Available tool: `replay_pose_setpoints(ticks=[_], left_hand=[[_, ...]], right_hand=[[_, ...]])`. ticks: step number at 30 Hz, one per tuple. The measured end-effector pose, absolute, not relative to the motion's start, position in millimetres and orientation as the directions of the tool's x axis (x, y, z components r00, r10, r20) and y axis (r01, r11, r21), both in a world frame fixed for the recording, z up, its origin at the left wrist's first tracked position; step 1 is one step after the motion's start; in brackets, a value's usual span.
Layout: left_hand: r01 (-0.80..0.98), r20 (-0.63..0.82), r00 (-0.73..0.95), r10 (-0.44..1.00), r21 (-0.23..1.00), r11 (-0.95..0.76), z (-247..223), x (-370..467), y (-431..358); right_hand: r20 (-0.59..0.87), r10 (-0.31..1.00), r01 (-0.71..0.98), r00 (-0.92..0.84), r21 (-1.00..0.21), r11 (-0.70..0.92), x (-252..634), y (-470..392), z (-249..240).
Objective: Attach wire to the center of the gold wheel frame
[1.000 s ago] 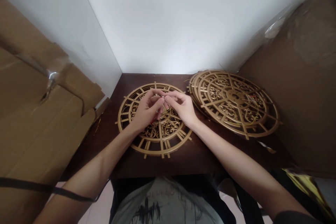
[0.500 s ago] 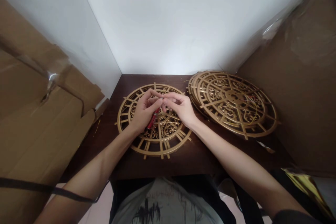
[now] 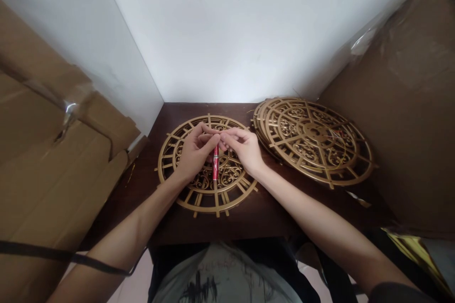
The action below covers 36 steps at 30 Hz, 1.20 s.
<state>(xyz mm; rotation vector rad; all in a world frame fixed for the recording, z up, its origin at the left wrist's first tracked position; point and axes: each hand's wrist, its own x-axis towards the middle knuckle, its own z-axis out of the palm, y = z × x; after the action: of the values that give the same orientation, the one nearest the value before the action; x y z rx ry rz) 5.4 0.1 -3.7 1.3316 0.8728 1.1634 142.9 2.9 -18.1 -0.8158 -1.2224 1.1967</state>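
In the head view, I see the left hand and right hand meeting at the fingertips, thumbs and fingers bent inward; I can't tell what either one grips. A slim red stick points down from beneath them, its top hidden. It's over a gold openwork disc lying on the dark table. Just right of that sits a stack of similar discs.
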Motion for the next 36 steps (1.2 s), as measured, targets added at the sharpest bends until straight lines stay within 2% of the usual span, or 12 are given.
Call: replay_pose_setpoints(ticks=[5, 9, 13, 20, 30, 36], left_hand=[[-0.165, 0.143, 0.22, 0.965, 0.98, -0.108, -2.9, 5.3, 1.2], [-0.142, 0.112, 0.235, 0.965, 0.987, -0.08, -2.8, 4.1, 2.6], [-0.071, 0.121, 0.198, 0.973, 0.991, -0.109, -4.0, 3.3, 2.9], [0.086, 0.25, 0.105, 0.962, 0.962, -0.259, -8.9, 1.1, 6.9], [0.231, 0.387, 0.032, 0.922, 0.894, -0.383, -10.9, 2.4, 3.5], [0.265, 0.479, -0.077, 0.875, 0.855, -0.445, -5.7, 2.5, 2.4]], right_hand=[[0.223, 0.961, -0.187, -0.162, -0.963, 0.192, 146.1, 4.3, -16.7], [0.25, 0.951, -0.14, -0.18, -0.964, 0.227, 147.3, 4.2, -14.4], [0.224, 0.968, -0.095, -0.115, -0.972, 0.213, 146.9, 5.6, -16.2], [0.138, 0.99, -0.118, 0.011, -0.983, 0.138, 144.5, 7.0, -19.5], [0.146, 0.986, -0.142, -0.085, -0.981, 0.133, 145.8, 7.1, -20.7], [0.161, 0.938, -0.003, -0.307, -0.986, 0.168, 148.2, 3.0, -14.8]])
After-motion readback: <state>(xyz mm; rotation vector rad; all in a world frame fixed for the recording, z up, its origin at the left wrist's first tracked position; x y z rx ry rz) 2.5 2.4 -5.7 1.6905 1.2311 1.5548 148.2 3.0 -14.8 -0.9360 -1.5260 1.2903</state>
